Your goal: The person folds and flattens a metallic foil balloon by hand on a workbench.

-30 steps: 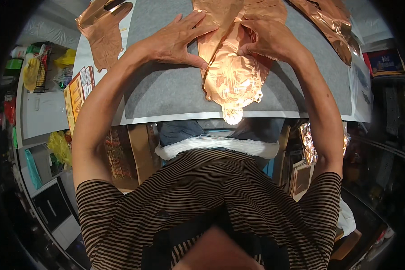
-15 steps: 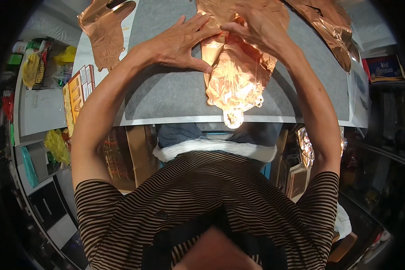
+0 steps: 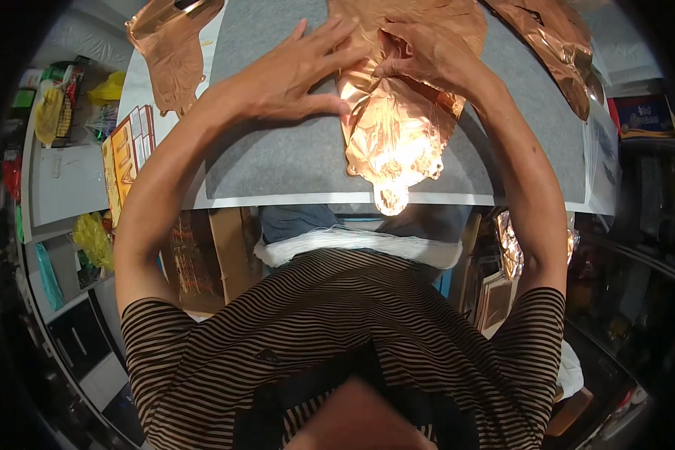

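A flat, uninflated copper-coloured foil balloon (image 3: 397, 124) lies on the grey mat in front of me, its rounded tab reaching over the near edge. My left hand (image 3: 307, 71) lies spread along the balloon's left side, fingertips on the foil and thumb at its edge. On the balloon's upper middle, my right hand (image 3: 427, 56) is curled, with thumb and fingers closing on a creased fold of the foil. The fingers partly hide that fold. Wrinkles run through the foil below the right hand.
More flat copper foil balloons lie on the table, one at the far left (image 3: 174, 64) and another at the far right (image 3: 555, 52). The grey mat (image 3: 270, 165) covers the table. Printed orange-and-white cards (image 3: 131, 146) stand at the left edge. Shelves with coloured bags are further left.
My right hand has slowed from a blur and curled its thumb and fingers in on the foil fold. The left hand has shifted slightly left and stays spread.
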